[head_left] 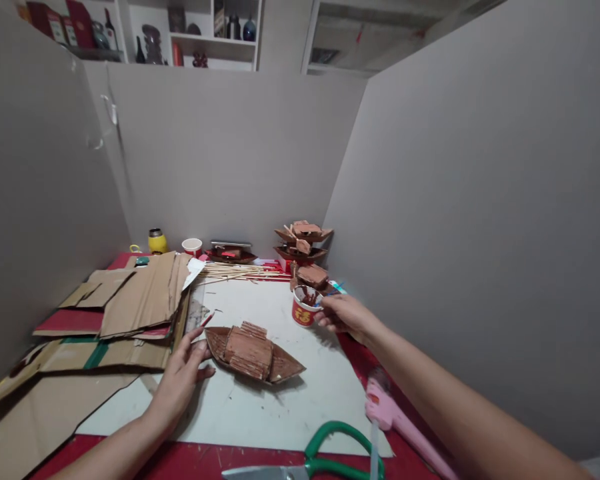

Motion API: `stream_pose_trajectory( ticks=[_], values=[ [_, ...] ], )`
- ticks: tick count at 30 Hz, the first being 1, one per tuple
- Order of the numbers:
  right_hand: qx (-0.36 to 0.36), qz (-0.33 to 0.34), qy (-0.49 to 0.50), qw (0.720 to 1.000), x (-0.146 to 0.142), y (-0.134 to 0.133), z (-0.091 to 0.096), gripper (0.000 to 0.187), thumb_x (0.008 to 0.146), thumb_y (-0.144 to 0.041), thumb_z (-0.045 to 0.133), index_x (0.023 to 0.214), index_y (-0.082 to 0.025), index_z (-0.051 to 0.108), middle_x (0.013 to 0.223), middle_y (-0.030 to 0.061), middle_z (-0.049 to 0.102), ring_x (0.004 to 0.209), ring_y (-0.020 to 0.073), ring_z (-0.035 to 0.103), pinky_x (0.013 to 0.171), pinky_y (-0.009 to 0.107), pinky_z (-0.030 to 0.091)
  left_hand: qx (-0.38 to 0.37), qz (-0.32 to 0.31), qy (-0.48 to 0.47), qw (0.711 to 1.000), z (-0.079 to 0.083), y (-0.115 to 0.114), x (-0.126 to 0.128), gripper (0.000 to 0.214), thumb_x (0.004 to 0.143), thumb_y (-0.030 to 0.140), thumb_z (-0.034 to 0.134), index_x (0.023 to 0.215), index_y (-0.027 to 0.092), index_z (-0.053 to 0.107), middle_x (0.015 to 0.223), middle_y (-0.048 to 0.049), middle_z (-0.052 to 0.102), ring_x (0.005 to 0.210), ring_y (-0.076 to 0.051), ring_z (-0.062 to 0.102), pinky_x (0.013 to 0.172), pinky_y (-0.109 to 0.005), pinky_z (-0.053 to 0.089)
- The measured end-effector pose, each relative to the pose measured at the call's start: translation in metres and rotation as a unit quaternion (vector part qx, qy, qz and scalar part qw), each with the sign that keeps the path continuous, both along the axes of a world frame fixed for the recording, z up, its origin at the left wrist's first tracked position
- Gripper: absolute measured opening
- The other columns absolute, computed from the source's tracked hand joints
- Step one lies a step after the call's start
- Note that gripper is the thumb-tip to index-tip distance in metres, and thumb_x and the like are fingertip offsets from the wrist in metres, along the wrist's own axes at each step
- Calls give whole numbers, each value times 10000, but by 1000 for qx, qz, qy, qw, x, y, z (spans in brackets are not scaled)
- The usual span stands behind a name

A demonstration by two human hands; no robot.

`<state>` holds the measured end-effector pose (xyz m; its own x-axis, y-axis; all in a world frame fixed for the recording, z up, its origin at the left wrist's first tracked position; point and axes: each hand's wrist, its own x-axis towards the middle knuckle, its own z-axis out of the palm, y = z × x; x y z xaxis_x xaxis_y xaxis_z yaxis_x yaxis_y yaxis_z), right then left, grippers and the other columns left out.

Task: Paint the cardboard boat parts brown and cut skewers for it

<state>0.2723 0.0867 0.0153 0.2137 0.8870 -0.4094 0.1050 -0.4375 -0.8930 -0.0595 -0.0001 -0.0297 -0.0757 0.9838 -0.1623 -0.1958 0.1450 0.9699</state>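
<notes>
A brown cardboard boat model (253, 353) lies on a white board (260, 413) in front of me. My left hand (183, 377) rests beside its left end, fingers stretched out and touching the tip of the hull. My right hand (343, 315) reaches to a red and white paper cup (305, 307) holding brown paint, with fingers curled at the cup's rim. Whether they grip the cup or something small is not clear.
Flat cardboard sheets (140, 300) pile up at the left. Thin wooden sticks (235, 272) lie at the back, with more brown boat models (303, 243) stacked beside them. A pink glue gun (395, 417) and green-handled scissors (330, 457) lie near the front edge. Grey partition walls enclose the table.
</notes>
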Motion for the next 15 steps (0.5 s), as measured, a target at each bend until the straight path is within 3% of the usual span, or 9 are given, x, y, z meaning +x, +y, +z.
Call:
stream_pose_trajectory(
  ticks=[2, 4, 6, 7, 11, 13, 15],
  values=[
    [5, -7, 6, 1000, 0, -6, 0, 323, 985, -339, 645, 1259, -168, 622, 1230, 89, 669, 1002, 222, 695, 836, 420, 601, 6, -1, 1, 1000, -1, 0, -1, 738, 754, 586, 756, 1353, 195, 574, 1245, -162, 697, 1098, -279, 667, 788, -359, 561],
    [9, -18, 11, 1000, 1, -15, 1, 243, 996, -338, 627, 1143, -145, 649, 1027, 52, 705, 772, 150, 692, 658, 302, 595, 10, -1, 3, 1000, -2, 1, -1, 715, 774, 584, 739, 1353, 197, 577, 1226, -160, 700, 1095, -276, 663, 779, -353, 557],
    [23, -34, 20, 999, 6, -28, 3, 155, 987, -281, 596, 959, -140, 652, 778, 53, 698, 521, 91, 600, 436, 176, 478, 14, 1, 5, 1000, -5, 1, -2, 707, 783, 583, 732, 1356, 200, 575, 1232, -158, 691, 1076, -265, 659, 762, -341, 552],
    [31, -36, 27, 999, 8, -36, 4, 136, 967, -271, 607, 908, -157, 650, 727, 46, 690, 484, 82, 582, 406, 155, 455, 16, 0, 6, 1000, -7, 1, -2, 699, 790, 583, 726, 1358, 206, 574, 1248, -155, 683, 1068, -257, 656, 760, -336, 550],
    [40, -25, 36, 998, 18, -75, -7, 173, 841, -368, 714, 830, -197, 690, 626, 39, 674, 382, 88, 512, 328, 165, 403, 18, -1, 3, 1000, -10, 1, -1, 636, 821, 574, 699, 1341, 229, 579, 1266, -136, 665, 1047, -232, 647, 757, -320, 544],
    [74, 39, 15, 996, 17, -97, -23, 331, 755, -492, 770, 929, -215, 722, 685, 82, 732, 401, 146, 582, 316, 212, 421, 13, 2, 1, 1000, -10, 1, 0, 624, 822, 566, 701, 1331, 228, 578, 1221, -130, 676, 1024, -227, 646, 745, -317, 540],
    [159, 120, -61, 978, 8, -119, -44, 388, 774, -560, 732, 956, -217, 747, 643, 90, 738, 440, 193, 655, 368, 239, 488, 9, 4, -1, 1000, -9, 1, 1, 620, 814, 565, 709, 1316, 224, 583, 1188, -127, 680, 1011, -227, 641, 741, -319, 537]
  ],
)
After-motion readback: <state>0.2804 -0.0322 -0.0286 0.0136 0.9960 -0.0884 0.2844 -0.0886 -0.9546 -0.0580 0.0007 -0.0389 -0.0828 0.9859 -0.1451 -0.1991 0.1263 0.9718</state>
